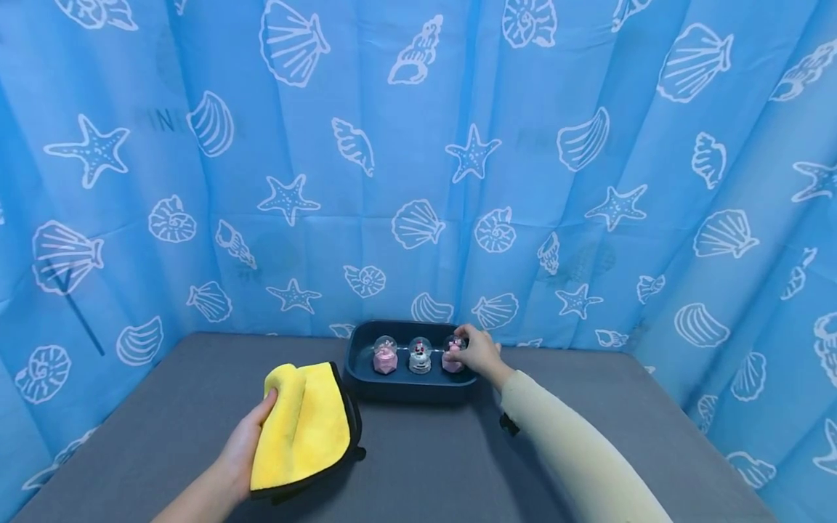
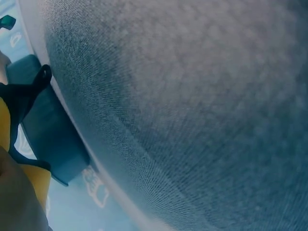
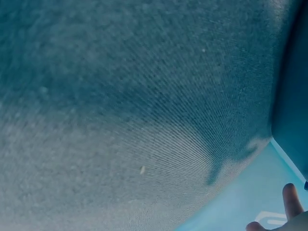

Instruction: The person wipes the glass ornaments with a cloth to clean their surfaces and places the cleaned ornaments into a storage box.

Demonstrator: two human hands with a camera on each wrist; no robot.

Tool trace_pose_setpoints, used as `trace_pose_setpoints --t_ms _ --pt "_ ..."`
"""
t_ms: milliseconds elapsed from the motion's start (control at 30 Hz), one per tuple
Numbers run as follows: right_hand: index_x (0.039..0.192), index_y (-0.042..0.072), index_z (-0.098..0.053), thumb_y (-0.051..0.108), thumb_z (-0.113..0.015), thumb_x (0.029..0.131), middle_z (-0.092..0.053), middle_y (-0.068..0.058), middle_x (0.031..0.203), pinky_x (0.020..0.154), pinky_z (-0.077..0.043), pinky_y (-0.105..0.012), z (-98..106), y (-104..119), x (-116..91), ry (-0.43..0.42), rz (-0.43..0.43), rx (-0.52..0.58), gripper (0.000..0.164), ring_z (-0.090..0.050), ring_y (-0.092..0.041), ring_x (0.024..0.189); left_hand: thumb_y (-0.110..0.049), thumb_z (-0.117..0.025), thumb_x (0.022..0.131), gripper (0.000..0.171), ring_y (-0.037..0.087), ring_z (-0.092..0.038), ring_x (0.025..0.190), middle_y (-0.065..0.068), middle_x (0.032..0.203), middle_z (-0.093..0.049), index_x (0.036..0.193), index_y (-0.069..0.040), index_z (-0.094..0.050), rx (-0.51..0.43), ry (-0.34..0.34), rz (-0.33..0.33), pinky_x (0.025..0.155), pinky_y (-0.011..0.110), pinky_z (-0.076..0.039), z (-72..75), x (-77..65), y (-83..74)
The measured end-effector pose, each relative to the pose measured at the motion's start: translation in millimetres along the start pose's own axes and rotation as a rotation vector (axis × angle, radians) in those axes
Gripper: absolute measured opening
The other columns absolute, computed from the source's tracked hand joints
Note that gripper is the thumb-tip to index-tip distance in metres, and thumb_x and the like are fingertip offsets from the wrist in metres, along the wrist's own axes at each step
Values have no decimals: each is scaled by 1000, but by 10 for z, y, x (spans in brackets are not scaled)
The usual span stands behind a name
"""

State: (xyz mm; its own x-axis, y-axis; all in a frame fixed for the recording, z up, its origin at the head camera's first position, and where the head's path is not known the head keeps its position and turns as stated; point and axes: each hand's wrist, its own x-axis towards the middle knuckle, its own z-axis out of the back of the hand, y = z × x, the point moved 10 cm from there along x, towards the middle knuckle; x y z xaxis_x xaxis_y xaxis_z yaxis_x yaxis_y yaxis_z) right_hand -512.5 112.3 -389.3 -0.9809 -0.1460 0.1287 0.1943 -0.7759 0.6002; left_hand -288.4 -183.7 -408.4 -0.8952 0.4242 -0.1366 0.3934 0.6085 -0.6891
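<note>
In the head view, my left hand (image 1: 249, 434) grips a folded yellow cloth (image 1: 320, 421) with a dark edge, held up left of a dark blue tray (image 1: 412, 392). Three small snow globes stand in a row in the tray: a pink one (image 1: 385, 357) at left, a white one (image 1: 420, 357) in the middle, and another pink one (image 1: 453, 356) at right. My right hand (image 1: 485, 356) reaches over the tray's right end, its thumb and fingers pinching the right pink globe. The right wrist view shows only some fingers (image 3: 291, 202) beside the tray; the globe is hidden there.
A grey cloth-covered table (image 1: 418, 457) lies under everything. Behind it hangs a blue curtain (image 1: 392, 181) printed with white shells and starfish. The tray stands near the table's back edge, close to the curtain.
</note>
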Motion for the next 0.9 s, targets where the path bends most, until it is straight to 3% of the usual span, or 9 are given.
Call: trace_pose_setpoints --t_ms 200,367,500,600,733,833,900 --pt "124 4 -58 24 -77 85 -59 -16 123 96 -25 -59 13 50 -51 38 2 -13 48 -47 -34 116 -53 -33 101 43 9 -66 92 -7 98 -68 103 -22 -63 70 -78 -14 85 26 -51 112 3 -52" --pt "128 2 -56 22 -75 86 -56 -18 130 102 -24 -63 37 79 -68 62 11 31 50 -46 -38 124 -54 -36 101 40 9 -66 92 -8 99 -67 104 -24 -62 124 -138 -13 85 27 -51 215 16 -93" --pt "132 -3 -51 15 -73 88 -51 -22 136 108 -27 -56 16 63 -93 80 3 132 52 -42 -39 130 -52 -33 102 41 10 -65 95 -6 102 -67 106 -23 -62 120 -91 4 87 27 -50 197 6 -71" --pt "133 -6 -50 12 -71 89 -50 -25 136 106 -33 -53 45 60 -120 71 5 192 51 -42 -39 130 -51 -28 103 46 11 -63 101 -4 107 -65 112 -21 -62 69 56 55 91 27 -48 53 7 2" --pt "131 -8 -50 8 -67 91 -49 -27 134 104 -34 -54 166 77 -170 16 21 274 46 -40 -43 129 -51 -20 104 53 14 -61 109 0 115 -63 120 -18 -59 78 245 133 96 30 -46 -157 36 124" --pt "131 -8 -49 7 -65 92 -48 -28 135 103 -36 -54 235 57 -197 -10 0 378 45 -39 -45 129 -51 -23 104 51 15 -61 107 1 114 -62 121 -17 -57 177 204 146 94 31 -47 -121 107 171" --pt "132 -8 -48 7 -64 93 -47 -29 135 103 -37 -54 251 32 -209 -12 -24 440 45 -40 -45 129 -53 -28 103 50 15 -62 103 1 111 -62 124 -13 -52 257 96 149 92 32 -48 1 161 178"
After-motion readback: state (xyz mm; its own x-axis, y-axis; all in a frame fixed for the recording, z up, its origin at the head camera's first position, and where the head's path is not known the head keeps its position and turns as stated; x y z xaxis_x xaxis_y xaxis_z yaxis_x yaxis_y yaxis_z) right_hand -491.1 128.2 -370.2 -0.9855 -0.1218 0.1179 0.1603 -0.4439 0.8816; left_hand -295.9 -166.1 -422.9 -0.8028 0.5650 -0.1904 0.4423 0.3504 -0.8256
